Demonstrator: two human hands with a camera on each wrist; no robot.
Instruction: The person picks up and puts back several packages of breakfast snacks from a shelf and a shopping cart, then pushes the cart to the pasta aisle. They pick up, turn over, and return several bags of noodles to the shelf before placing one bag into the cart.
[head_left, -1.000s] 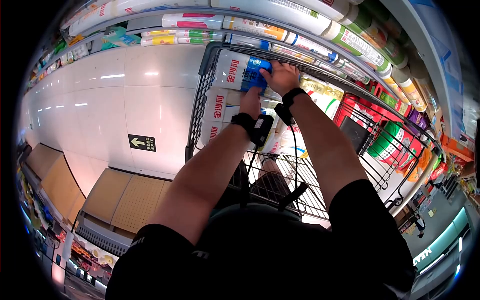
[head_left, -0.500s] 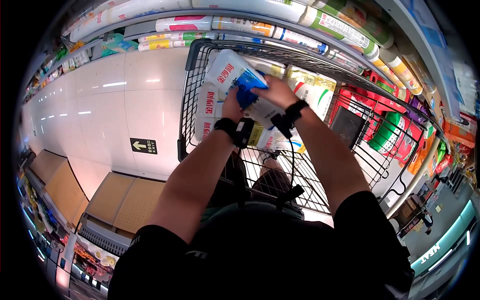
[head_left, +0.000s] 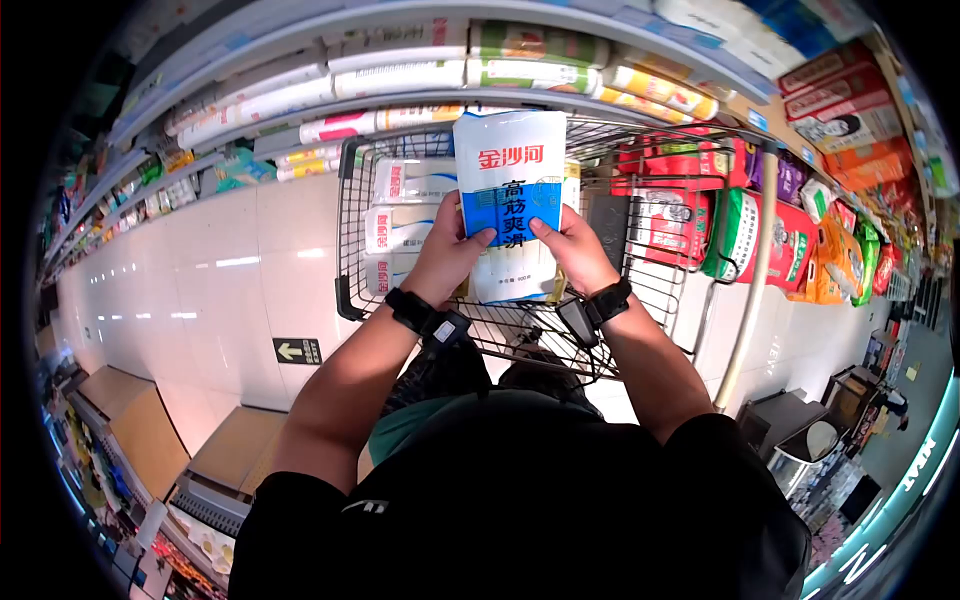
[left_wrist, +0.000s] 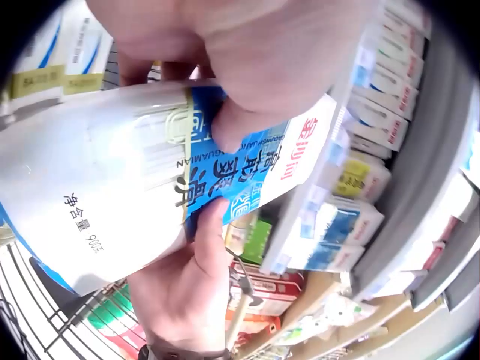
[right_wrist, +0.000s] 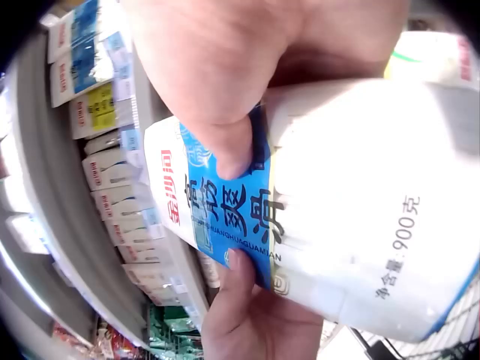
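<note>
A white and blue noodle package [head_left: 515, 240] is held upright over the cart, its printed front toward the head camera. My left hand [head_left: 452, 250] grips its left edge, thumb on the blue band. On the opposite edge my right hand [head_left: 583, 255] grips it, thumb also on the front. In the left wrist view the package [left_wrist: 112, 180] lies between my left hand [left_wrist: 240, 52] and my right hand [left_wrist: 184, 296]. The right wrist view shows the package [right_wrist: 337, 195] with both thumbs pressing its blue band; the fingers behind it are mostly hidden.
The black wire cart [head_left: 345, 215] holds more white packages [head_left: 400, 230] at left and red bags [head_left: 670, 225] at right. Shelves [head_left: 330, 95] of packaged goods run beyond it. The cart's pale handle bar [head_left: 750, 300] is at right; low display stands [head_left: 235, 450] are at lower left.
Both hands have lifted the package from the cart's left side toward the body and turned it upright. The head view has shifted, showing more of the shelves and cart handle.
</note>
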